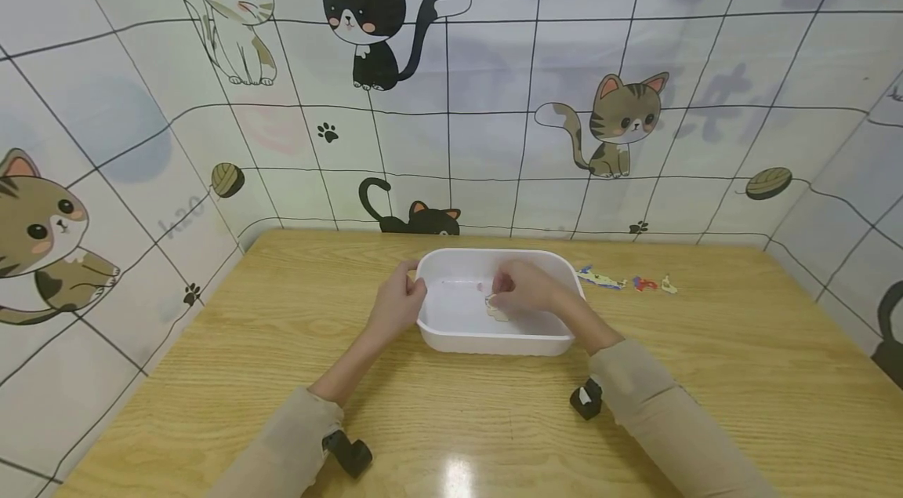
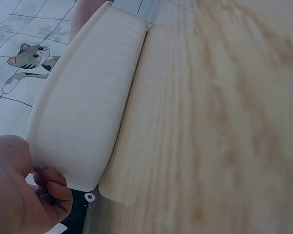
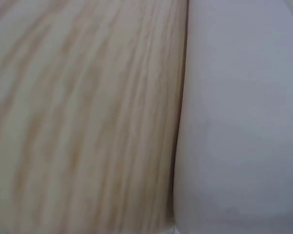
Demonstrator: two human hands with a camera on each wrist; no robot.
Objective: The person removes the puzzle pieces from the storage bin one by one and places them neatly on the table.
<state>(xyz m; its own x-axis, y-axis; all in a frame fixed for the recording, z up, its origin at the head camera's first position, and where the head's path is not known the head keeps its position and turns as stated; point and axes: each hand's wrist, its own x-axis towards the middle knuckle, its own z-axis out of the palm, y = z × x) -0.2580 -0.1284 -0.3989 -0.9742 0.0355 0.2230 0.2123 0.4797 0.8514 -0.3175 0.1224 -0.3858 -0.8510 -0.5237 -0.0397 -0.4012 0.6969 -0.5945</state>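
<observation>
A white plastic basin (image 1: 462, 343) with rounded corners stands on the wooden table. My left hand (image 1: 398, 298) grips its left rim; in the left wrist view the curled fingers of the left hand (image 2: 24, 187) hold the end of the basin (image 2: 83, 102). Inside the basin my right hand (image 1: 525, 286) reaches down, its fingertips pinching a small pale, flat cutout piece (image 1: 497, 311). Part of that piece is hidden by the fingers. The right wrist view has only the basin's outer wall (image 3: 239, 122) and the table, without the hand.
To the right of the basin, a long yellow-and-blue cutout (image 1: 601, 278), a red cutout (image 1: 644, 284) and a pale yellow cutout (image 1: 668, 285) lie on the table (image 1: 705, 372). Behind the table hangs a cat-patterned cloth (image 1: 487, 145). Black camera mounts sit at both wrists.
</observation>
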